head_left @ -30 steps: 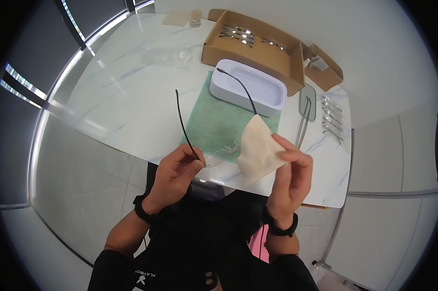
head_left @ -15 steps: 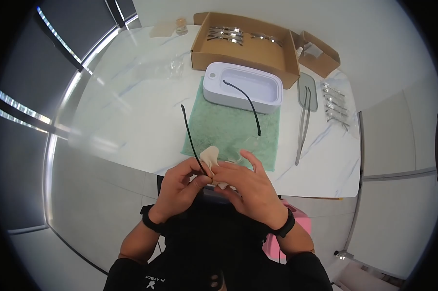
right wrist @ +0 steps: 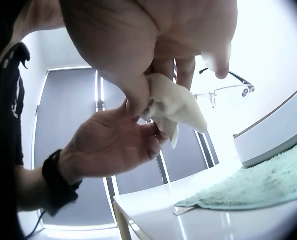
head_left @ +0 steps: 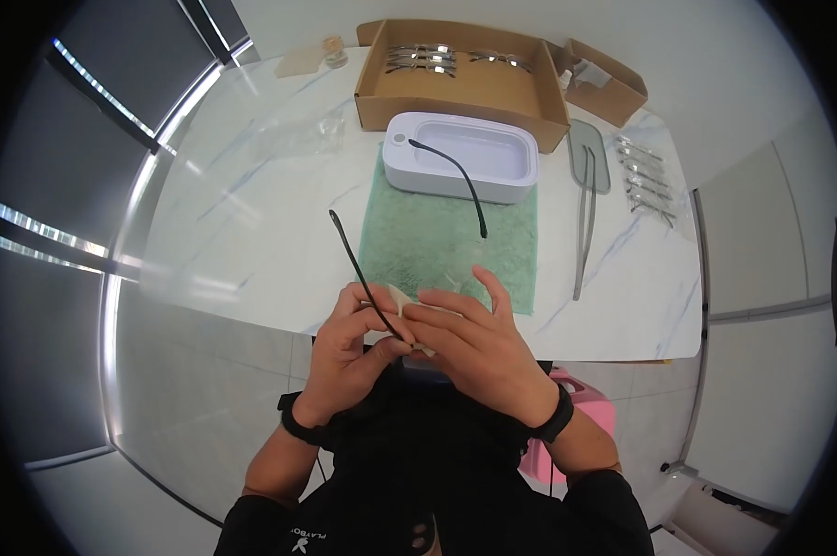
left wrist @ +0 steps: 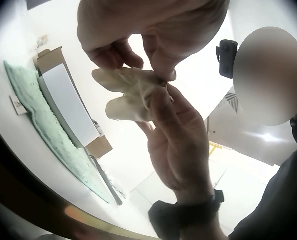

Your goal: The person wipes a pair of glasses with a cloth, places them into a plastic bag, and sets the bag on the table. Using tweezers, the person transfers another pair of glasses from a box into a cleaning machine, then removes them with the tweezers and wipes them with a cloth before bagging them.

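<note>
A pair of clear-lensed eyeglasses with dark temples (head_left: 352, 255) is held up over the table's front edge, temples pointing away from the body. My left hand (head_left: 349, 350) pinches it near the hinge of the left temple. With thumb and fingers, my right hand (head_left: 483, 357) pinches a cream cloth (left wrist: 131, 95) folded over the lens beside the left hand. The cloth (right wrist: 177, 102) hides that lens. The other lens side, with its end piece (right wrist: 245, 92), shows past the right fingers in the right wrist view.
Beyond the hands, a lilac-white tub (head_left: 405, 176) stands on a green towel (head_left: 409, 236). Behind it, a cardboard box (head_left: 372, 102) holds several glasses. To the right lie long tweezers (head_left: 585, 232), a grey-green tray (head_left: 578, 139) and several wrapped glasses (head_left: 646, 181). A smaller carton (head_left: 622, 93) stands behind.
The right hand has brought the spread cloth leftward and wrapped it over the lens beside the left hand. Over the last half second, both hands stay together with small shifts.
</note>
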The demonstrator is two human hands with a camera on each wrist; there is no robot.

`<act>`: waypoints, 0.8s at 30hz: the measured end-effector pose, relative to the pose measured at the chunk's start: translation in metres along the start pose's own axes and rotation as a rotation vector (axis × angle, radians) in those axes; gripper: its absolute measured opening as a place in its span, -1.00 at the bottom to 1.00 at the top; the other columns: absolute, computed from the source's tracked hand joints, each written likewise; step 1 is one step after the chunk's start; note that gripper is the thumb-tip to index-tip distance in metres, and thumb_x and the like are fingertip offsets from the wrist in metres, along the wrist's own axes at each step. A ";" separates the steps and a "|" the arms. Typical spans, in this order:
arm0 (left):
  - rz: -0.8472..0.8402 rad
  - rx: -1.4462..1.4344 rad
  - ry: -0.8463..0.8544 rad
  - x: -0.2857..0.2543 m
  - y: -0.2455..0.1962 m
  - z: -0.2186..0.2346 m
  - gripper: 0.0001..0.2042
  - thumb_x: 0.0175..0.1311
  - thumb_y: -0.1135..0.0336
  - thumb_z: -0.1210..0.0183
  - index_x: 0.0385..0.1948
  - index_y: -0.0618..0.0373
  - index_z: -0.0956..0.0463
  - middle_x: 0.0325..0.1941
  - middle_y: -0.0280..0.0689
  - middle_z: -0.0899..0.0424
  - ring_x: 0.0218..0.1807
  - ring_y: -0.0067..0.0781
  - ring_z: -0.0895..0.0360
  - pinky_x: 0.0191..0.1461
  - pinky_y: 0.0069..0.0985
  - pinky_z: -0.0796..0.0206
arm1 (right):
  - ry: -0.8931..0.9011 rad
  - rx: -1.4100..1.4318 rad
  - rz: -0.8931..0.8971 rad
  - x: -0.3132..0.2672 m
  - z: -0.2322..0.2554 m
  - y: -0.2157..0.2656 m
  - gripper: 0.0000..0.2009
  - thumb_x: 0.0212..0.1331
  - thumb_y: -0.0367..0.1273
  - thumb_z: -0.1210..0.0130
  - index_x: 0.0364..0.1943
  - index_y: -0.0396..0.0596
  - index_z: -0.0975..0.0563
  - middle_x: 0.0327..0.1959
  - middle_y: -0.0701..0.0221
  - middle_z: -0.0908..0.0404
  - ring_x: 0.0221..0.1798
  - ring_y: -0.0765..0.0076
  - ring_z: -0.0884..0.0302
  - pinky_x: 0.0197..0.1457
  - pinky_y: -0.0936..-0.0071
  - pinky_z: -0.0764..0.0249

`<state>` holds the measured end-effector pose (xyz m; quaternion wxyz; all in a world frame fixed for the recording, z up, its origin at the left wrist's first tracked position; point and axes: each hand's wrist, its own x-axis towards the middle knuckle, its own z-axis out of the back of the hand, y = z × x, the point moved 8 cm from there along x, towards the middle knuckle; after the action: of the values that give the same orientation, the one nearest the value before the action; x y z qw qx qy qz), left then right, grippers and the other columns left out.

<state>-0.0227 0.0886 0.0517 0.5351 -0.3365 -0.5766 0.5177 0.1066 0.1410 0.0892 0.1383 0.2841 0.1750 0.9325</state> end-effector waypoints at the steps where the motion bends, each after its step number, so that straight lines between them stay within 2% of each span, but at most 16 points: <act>1: 0.000 -0.001 -0.002 -0.001 0.000 0.000 -0.91 0.23 0.41 -0.30 -0.29 0.12 -0.60 -0.08 -0.34 -0.42 -0.01 -0.44 -0.40 0.15 -0.47 -0.25 | -0.030 -0.004 0.027 -0.002 0.000 0.000 -0.66 0.01 -0.36 -0.29 -0.06 0.00 -0.57 -0.02 0.54 -0.59 0.14 0.40 -0.51 0.42 -0.13 -0.08; 3: 0.172 -0.303 0.020 -0.002 0.012 -0.005 -0.91 0.26 0.39 -0.28 -0.28 0.14 -0.59 -0.08 -0.34 -0.41 0.01 -0.44 -0.39 0.18 -0.47 -0.21 | -0.051 -0.027 0.052 -0.003 -0.003 -0.001 -0.69 0.02 -0.37 -0.27 -0.09 0.02 -0.59 -0.04 0.56 -0.59 0.10 0.42 -0.52 0.42 -0.12 -0.09; 6: 0.220 -0.403 0.023 -0.004 0.015 -0.008 -0.90 0.29 0.38 -0.25 -0.28 0.17 -0.57 -0.07 -0.33 -0.41 0.02 -0.45 -0.38 0.19 -0.48 -0.19 | -0.076 -0.071 0.098 -0.003 0.000 -0.002 -0.73 0.02 -0.38 -0.23 -0.13 0.05 -0.61 -0.07 0.57 -0.59 0.06 0.43 -0.52 0.43 -0.10 -0.09; 10: 0.251 -0.401 0.025 -0.008 0.018 -0.006 -0.89 0.30 0.38 -0.24 -0.29 0.19 -0.55 -0.05 -0.31 -0.43 0.02 -0.45 -0.38 0.18 -0.46 -0.19 | -0.086 -0.103 0.135 -0.003 0.003 -0.002 -0.75 0.02 -0.39 -0.21 -0.16 0.08 -0.62 -0.10 0.57 -0.60 0.06 0.42 -0.51 0.42 -0.09 -0.10; 14: 0.201 -0.332 0.002 -0.011 0.018 0.003 -0.90 0.32 0.38 -0.22 -0.30 0.20 -0.54 -0.04 -0.30 -0.44 0.03 -0.43 -0.37 0.18 -0.45 -0.20 | -0.074 -0.149 0.134 -0.009 0.011 -0.011 -0.74 -0.01 -0.39 -0.21 -0.16 0.09 -0.62 -0.07 0.58 -0.61 0.07 0.37 -0.51 0.41 -0.05 -0.13; 16: 0.162 -0.286 -0.020 -0.013 0.017 0.010 -0.90 0.33 0.38 -0.21 -0.30 0.20 -0.53 -0.03 -0.30 -0.43 0.03 -0.42 -0.37 0.18 -0.45 -0.20 | -0.125 0.049 0.031 -0.014 0.025 -0.022 -0.79 0.13 -0.37 -0.18 -0.13 0.03 -0.62 0.02 0.44 -0.61 0.10 0.36 -0.50 0.38 0.05 -0.22; 17: 0.120 -0.254 -0.055 -0.013 0.014 0.016 -0.92 0.33 0.40 -0.21 -0.30 0.19 -0.53 -0.02 -0.28 -0.43 0.05 -0.41 -0.38 0.19 -0.43 -0.21 | -0.124 0.053 0.035 -0.020 0.025 -0.022 -0.79 0.13 -0.37 -0.18 -0.13 0.03 -0.62 0.02 0.44 -0.61 0.10 0.36 -0.50 0.38 0.05 -0.22; 19: 0.082 -0.218 -0.096 -0.014 0.012 0.022 -0.93 0.33 0.41 -0.20 -0.30 0.18 -0.53 -0.01 -0.27 -0.42 0.08 -0.39 -0.38 0.20 -0.41 -0.21 | -0.507 0.529 -0.363 -0.048 0.041 -0.057 -0.76 0.35 -0.32 -0.06 -0.01 -0.12 -0.57 0.10 0.26 -0.58 0.13 0.35 -0.49 0.33 0.22 -0.31; 20: 0.041 -0.156 -0.134 -0.014 0.009 0.027 -0.95 0.32 0.43 -0.21 -0.30 0.17 -0.54 0.01 -0.25 -0.42 0.10 -0.36 -0.39 0.19 -0.41 -0.24 | -0.506 0.535 -0.361 -0.048 0.038 -0.054 -0.76 0.35 -0.32 -0.06 -0.01 -0.12 -0.57 0.10 0.26 -0.58 0.13 0.35 -0.49 0.33 0.22 -0.31; 22: -0.001 -0.090 -0.164 -0.015 0.008 0.030 -0.96 0.31 0.46 -0.21 -0.30 0.16 -0.54 0.02 -0.24 -0.42 0.12 -0.34 -0.40 0.18 -0.40 -0.27 | -0.848 1.353 -0.758 -0.070 0.011 -0.079 -0.65 0.49 -0.26 0.11 0.08 -0.28 -0.49 0.12 0.16 -0.54 0.15 0.33 -0.49 0.30 0.33 -0.35; 23: -0.017 -0.054 -0.170 -0.015 0.008 0.031 -0.96 0.28 0.50 -0.21 -0.30 0.16 -0.54 0.04 -0.22 -0.43 0.12 -0.31 -0.43 0.15 -0.41 -0.31 | -0.830 1.531 -0.834 -0.072 -0.006 -0.079 -0.58 0.53 -0.21 0.21 0.18 -0.33 -0.39 0.17 0.18 -0.52 0.16 0.26 -0.51 0.31 0.35 -0.35; 24: -0.032 -0.017 -0.174 -0.015 0.007 0.031 -0.94 0.26 0.53 -0.21 -0.29 0.15 -0.55 0.05 -0.21 -0.44 0.13 -0.28 -0.46 0.13 -0.41 -0.35 | -0.842 1.533 -0.832 -0.077 -0.013 -0.079 -0.58 0.53 -0.21 0.21 0.18 -0.33 -0.39 0.17 0.18 -0.52 0.16 0.26 -0.51 0.31 0.35 -0.35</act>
<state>-0.0511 0.0683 0.0445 0.4884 -0.2856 -0.6306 0.5313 0.1732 0.1817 0.0104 0.2858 0.5233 0.7583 0.2635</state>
